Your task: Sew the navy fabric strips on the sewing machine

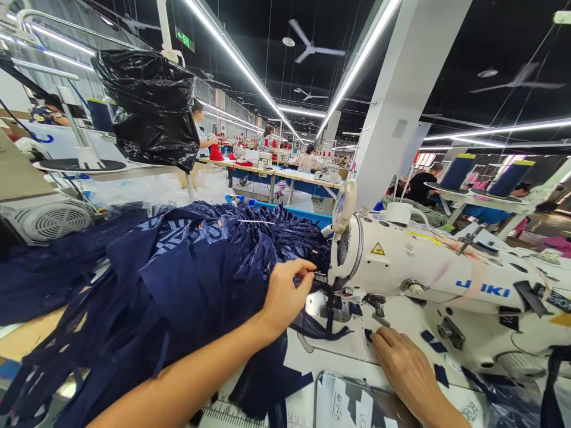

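My left hand (288,294) is closed in a pinch just left of the needle area of a white sewing machine (410,261); what its fingertips hold is too small to make out. Beneath the needle, a narrow navy strap (328,327) lies across the machine bed. My right hand (404,359) rests low on the bed, its fingers closed at a small navy fabric piece (369,336). A big heap of navy garments (191,279), with patterned lace and dangling straps, spreads to the left of the machine and passes behind my left forearm.
Several navy scraps (441,374) lie right of my right hand. A clear-lidded box (343,404) and a ruler strip (232,414) are at the front edge. A black plastic bag (149,110) hangs at upper left. Thread cones (508,177) stand at right; people work behind.
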Available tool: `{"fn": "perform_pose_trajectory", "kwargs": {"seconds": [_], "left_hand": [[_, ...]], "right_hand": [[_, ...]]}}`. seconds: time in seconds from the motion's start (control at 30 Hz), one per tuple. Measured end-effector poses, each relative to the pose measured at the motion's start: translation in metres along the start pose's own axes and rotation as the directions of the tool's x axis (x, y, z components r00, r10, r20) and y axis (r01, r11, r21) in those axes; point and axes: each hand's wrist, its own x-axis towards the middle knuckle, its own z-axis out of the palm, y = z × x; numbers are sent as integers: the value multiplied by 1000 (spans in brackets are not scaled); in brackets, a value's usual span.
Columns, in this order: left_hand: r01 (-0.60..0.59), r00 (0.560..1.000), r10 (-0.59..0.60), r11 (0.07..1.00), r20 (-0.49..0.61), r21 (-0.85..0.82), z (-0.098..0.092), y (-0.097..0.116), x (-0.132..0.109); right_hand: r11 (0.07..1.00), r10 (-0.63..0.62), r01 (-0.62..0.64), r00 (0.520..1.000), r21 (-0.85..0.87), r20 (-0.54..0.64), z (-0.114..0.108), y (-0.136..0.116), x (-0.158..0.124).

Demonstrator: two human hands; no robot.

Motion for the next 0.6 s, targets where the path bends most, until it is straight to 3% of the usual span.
{"fn": "perform_pose_trajectory", "kwargs": {"seconds": [0.1, 0.2, 0.33, 0.43, 0.5, 0.6], "left_hand": [[-257, 965, 251, 851, 74, 458, -23, -3, 16], [-302, 951, 275, 711, 144, 635, -30, -16, 24], [-324, 946, 239, 654, 220, 684, -32, -31, 21], [-420, 908, 277, 605, 316, 676, -30, -25, 10], [-518, 855, 324, 557, 405, 649, -25, -17, -1], [-675, 729, 377, 533, 571, 510, -7, -10, -19]], "right_hand": [[1000, 3, -3, 1000, -6, 1, 0, 0, 0], [1000, -9, 9, 1000, -4, -6, 0, -1, 1], [1000, -3, 3, 1000, -26, -8, -4, -2, 3], [999, 11, -11, 1000, -49, 8, -7, -2, 5], [999, 5, -4, 1000, -51, 24, -8, -2, 6], [999, -14, 16, 998, -36, 60, -7, -2, 9]]}}
